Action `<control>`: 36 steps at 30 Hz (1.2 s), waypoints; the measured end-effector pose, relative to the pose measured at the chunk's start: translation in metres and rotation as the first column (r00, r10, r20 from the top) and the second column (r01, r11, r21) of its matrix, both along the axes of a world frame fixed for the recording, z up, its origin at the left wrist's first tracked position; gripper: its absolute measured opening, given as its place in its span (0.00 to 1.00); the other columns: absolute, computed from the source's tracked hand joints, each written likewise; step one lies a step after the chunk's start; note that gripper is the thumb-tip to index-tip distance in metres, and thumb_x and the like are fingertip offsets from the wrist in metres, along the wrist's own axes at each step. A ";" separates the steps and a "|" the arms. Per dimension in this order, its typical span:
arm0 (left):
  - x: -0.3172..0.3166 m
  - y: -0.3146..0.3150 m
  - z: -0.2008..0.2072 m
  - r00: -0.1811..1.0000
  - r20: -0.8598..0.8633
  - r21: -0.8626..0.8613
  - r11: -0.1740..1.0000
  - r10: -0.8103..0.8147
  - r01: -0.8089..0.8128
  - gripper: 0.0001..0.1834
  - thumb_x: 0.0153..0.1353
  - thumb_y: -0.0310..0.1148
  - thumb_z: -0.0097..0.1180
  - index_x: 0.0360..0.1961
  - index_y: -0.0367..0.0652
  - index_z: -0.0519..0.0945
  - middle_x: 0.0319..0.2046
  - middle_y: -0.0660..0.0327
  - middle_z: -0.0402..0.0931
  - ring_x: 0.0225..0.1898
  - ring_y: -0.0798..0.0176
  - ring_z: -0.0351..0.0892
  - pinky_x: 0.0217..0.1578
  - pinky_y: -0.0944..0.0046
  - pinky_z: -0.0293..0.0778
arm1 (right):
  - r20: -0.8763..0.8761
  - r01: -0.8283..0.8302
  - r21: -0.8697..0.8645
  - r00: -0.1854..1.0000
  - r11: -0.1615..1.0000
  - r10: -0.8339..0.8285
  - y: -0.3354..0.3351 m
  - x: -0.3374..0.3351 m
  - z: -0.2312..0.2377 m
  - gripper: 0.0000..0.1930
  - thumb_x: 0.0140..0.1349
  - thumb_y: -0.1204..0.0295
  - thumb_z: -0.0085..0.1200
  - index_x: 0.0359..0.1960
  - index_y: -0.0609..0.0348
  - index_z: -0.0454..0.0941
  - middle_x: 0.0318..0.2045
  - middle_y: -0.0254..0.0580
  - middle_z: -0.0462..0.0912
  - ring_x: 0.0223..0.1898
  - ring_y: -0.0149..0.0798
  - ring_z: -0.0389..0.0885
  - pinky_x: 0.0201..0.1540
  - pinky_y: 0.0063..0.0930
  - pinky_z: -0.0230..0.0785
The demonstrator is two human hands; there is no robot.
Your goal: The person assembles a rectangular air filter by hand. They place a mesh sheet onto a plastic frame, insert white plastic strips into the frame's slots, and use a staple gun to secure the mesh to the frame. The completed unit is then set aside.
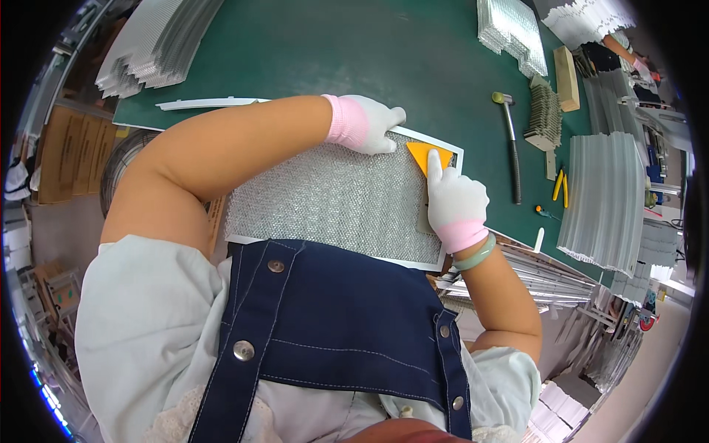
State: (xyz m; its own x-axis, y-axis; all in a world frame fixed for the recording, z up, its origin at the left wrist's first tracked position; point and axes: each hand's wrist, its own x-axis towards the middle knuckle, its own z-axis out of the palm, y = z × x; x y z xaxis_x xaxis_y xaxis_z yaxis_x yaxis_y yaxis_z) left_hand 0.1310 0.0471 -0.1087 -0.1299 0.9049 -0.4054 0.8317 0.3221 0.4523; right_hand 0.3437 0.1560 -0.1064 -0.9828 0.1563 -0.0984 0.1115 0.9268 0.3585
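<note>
A metal mesh panel (pixel 325 196) in a white frame lies in front of me, its near edge close to my apron. My left hand (pixel 373 125), in a white glove with a pink cuff, grips the panel's far frame edge near the right corner. In that corner, a flat orange triangular scraper (pixel 418 153) rests against the mesh and frame. My right hand (pixel 454 198), gloved the same way, is closed on the scraper with the index finger stretched along it. Its lower part is hidden under the hand.
The green table (pixel 332 52) carries stacked mesh sheets (pixel 159 44) at far left and more (pixel 513 33) at far right. A hammer (pixel 511 148), yellow-handled pliers (pixel 561 188), a wooden block (pixel 566 77) and pleated sheets (pixel 602 199) lie right. A white strip (pixel 207 103) lies left.
</note>
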 end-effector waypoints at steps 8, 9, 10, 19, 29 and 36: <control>-0.002 0.001 0.004 1.000 0.005 -0.034 0.999 -0.018 0.018 0.30 0.60 0.44 0.53 0.59 0.38 0.68 0.37 0.47 0.82 0.41 0.47 0.83 0.45 0.52 0.77 | -0.120 0.008 -0.064 0.993 0.998 -0.016 -0.016 -0.016 -0.021 0.24 0.63 0.71 0.47 0.62 0.61 0.70 0.23 0.40 0.78 0.19 0.44 0.82 0.21 0.39 0.74; -0.004 0.001 0.006 1.000 0.007 -0.035 0.999 -0.027 0.028 0.30 0.59 0.44 0.54 0.59 0.38 0.67 0.37 0.47 0.82 0.41 0.47 0.83 0.44 0.52 0.77 | -0.106 0.029 -0.066 0.994 0.997 -0.036 -0.013 -0.021 -0.020 0.25 0.63 0.71 0.47 0.63 0.61 0.70 0.24 0.40 0.78 0.20 0.43 0.82 0.21 0.39 0.75; -0.005 0.001 0.006 0.999 0.009 -0.035 0.999 -0.037 0.037 0.30 0.59 0.43 0.54 0.59 0.38 0.67 0.37 0.47 0.82 0.41 0.47 0.83 0.44 0.52 0.77 | -0.091 0.050 -0.069 0.994 0.996 -0.056 -0.012 -0.026 -0.019 0.25 0.63 0.71 0.48 0.63 0.61 0.69 0.24 0.41 0.78 0.20 0.43 0.82 0.22 0.39 0.75; -0.007 -0.001 0.013 0.995 0.097 -0.065 0.997 -0.031 0.038 0.35 0.50 0.36 0.61 0.61 0.39 0.67 0.38 0.47 0.81 0.43 0.47 0.83 0.45 0.54 0.77 | -0.015 0.073 -0.126 0.997 0.989 -0.076 -0.038 -0.012 -0.012 0.27 0.62 0.71 0.48 0.64 0.63 0.67 0.23 0.43 0.79 0.24 0.44 0.85 0.23 0.38 0.76; -0.014 -0.004 0.015 0.985 0.175 -0.103 0.994 -0.008 0.027 0.38 0.48 0.26 0.57 0.64 0.37 0.64 0.44 0.46 0.79 0.46 0.48 0.81 0.46 0.56 0.76 | -0.024 0.110 -0.161 0.993 0.981 -0.115 -0.048 -0.030 -0.011 0.25 0.63 0.70 0.48 0.63 0.62 0.69 0.24 0.43 0.81 0.22 0.44 0.84 0.24 0.40 0.76; -0.016 -0.006 0.008 0.972 0.236 -0.082 0.996 -0.015 0.035 0.37 0.48 0.23 0.56 0.64 0.37 0.65 0.48 0.46 0.78 0.50 0.49 0.79 0.49 0.57 0.75 | -0.001 0.245 -0.228 0.968 0.942 -0.252 -0.069 -0.077 -0.008 0.23 0.63 0.71 0.47 0.61 0.59 0.68 0.26 0.41 0.82 0.26 0.45 0.86 0.29 0.40 0.78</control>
